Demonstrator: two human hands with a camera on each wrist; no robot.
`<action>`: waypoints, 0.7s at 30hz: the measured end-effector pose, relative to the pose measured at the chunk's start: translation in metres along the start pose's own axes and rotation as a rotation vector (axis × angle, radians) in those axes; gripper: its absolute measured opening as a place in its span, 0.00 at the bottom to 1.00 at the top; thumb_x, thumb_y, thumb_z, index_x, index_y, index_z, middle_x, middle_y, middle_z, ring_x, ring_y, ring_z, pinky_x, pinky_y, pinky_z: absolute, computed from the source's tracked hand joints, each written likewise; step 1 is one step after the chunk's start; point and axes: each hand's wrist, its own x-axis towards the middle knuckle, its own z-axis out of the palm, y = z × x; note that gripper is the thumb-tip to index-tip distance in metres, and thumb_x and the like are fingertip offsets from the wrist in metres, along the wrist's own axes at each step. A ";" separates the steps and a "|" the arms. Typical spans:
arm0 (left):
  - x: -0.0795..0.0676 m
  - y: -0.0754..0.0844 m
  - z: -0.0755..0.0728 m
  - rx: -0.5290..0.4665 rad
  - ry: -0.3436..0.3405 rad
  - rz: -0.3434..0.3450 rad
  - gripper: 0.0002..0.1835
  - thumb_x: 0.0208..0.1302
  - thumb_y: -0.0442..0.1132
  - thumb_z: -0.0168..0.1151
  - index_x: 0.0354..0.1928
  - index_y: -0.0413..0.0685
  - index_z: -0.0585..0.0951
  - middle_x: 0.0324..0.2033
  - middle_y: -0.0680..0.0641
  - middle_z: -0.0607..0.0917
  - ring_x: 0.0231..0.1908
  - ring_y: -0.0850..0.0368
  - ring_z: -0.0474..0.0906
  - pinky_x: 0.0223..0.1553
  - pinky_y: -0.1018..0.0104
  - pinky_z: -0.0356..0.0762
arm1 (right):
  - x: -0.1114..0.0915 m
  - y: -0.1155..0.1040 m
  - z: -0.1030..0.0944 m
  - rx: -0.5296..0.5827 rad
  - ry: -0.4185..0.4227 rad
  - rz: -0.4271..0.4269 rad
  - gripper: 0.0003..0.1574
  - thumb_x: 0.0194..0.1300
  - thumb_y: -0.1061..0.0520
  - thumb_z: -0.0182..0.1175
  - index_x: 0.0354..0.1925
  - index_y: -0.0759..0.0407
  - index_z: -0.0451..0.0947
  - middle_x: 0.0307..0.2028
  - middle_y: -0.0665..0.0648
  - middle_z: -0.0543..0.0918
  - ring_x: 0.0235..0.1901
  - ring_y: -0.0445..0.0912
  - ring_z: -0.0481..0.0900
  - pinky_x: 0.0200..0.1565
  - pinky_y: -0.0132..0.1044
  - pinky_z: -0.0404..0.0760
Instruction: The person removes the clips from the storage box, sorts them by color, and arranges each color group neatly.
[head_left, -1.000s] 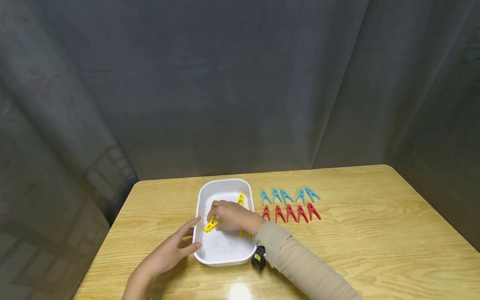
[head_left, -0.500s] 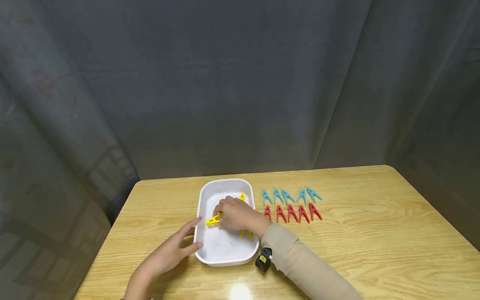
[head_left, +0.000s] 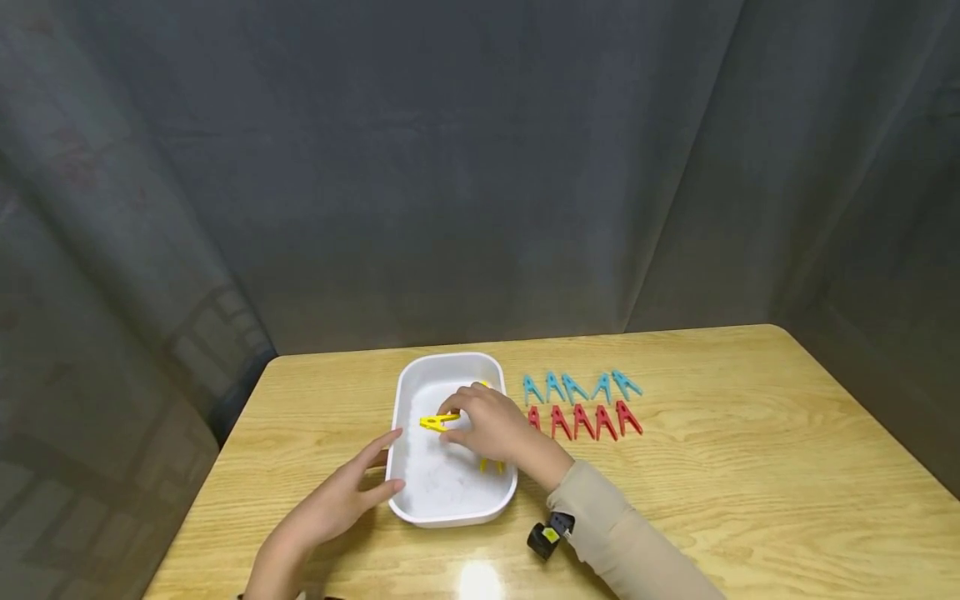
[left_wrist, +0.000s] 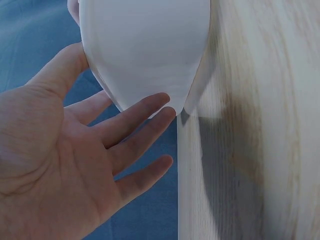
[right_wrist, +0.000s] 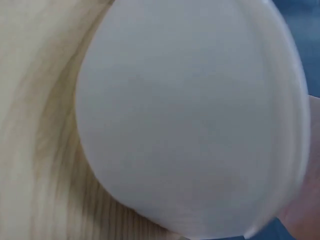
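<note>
A yellow clothespin is pinched between the thumb and fingers of my right hand, over the white tray. Inside the tray along its right side lie more yellow clothespins, partly covered by that hand. My left hand is at the tray's left side, thumb and a finger touching the rim. In the left wrist view its fingers are spread against the tray's outer wall. The right wrist view shows mostly the tray wall; the held clothespin is hidden there.
Right of the tray, a row of blue clothespins lies behind a row of red clothespins on the wooden table. A small black device sits at the right wrist. A dark curtain hangs behind.
My right hand has lifted the yellow clothespin and drawn it back and to the right within the tray, turning it nearly level. The left hand stays at the rim.
</note>
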 end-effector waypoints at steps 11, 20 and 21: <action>-0.002 -0.001 0.000 0.002 0.008 -0.007 0.36 0.68 0.45 0.65 0.75 0.52 0.62 0.63 0.38 0.74 0.64 0.39 0.69 0.63 0.37 0.62 | -0.039 0.002 -0.014 0.109 0.189 0.057 0.15 0.59 0.52 0.73 0.45 0.50 0.83 0.40 0.46 0.82 0.42 0.46 0.77 0.43 0.42 0.78; -0.002 -0.001 0.000 -0.010 0.009 -0.025 0.37 0.68 0.46 0.64 0.75 0.53 0.61 0.64 0.38 0.73 0.65 0.39 0.67 0.63 0.37 0.63 | -0.070 0.008 -0.030 0.190 0.270 0.249 0.18 0.55 0.52 0.76 0.45 0.48 0.84 0.37 0.42 0.80 0.31 0.41 0.71 0.30 0.35 0.71; -0.002 -0.001 0.000 -0.010 0.007 -0.026 0.37 0.68 0.46 0.64 0.75 0.53 0.61 0.64 0.37 0.72 0.65 0.39 0.67 0.63 0.37 0.63 | -0.074 0.010 -0.031 0.191 0.273 0.261 0.19 0.55 0.52 0.76 0.46 0.48 0.84 0.37 0.43 0.80 0.32 0.41 0.71 0.31 0.35 0.71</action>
